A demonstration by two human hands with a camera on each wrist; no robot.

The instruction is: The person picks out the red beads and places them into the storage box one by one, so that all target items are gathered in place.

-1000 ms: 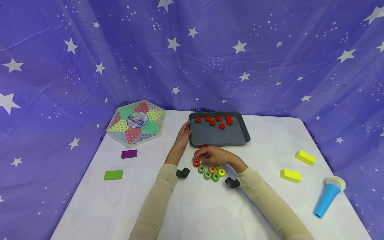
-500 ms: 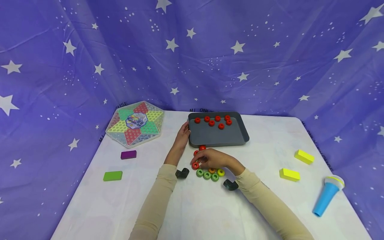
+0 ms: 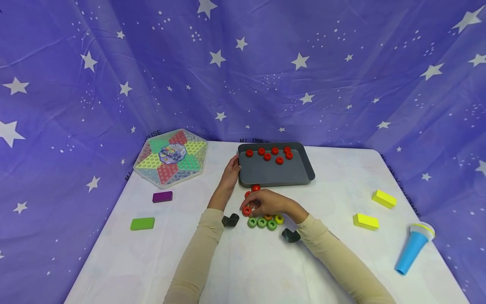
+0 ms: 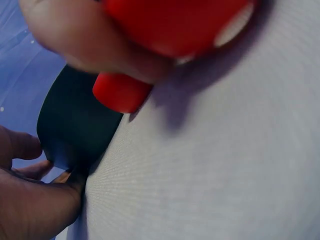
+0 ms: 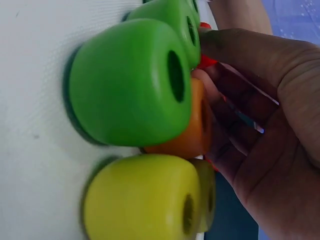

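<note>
My right hand pinches a red bead between thumb and fingers, low over the white table. Two more red beads lie just beyond it, beside the tray's near edge. Three green beads sit in a row below this hand, with an orange bead and yellow beads partly hidden behind them. My left hand grips the left side of the grey tray; in the left wrist view its fingers meet the dark tray wall. Several red beads lie in the tray's far half.
A hexagonal Chinese checkers board lies at the back left. Nearer are a purple block and a green block. Two yellow blocks and a blue toy microphone are on the right. A starry purple curtain hangs behind.
My right hand has moved slightly toward me and left, with the red bead shifting along in its fingers. The left hand keeps its place at the tray.
</note>
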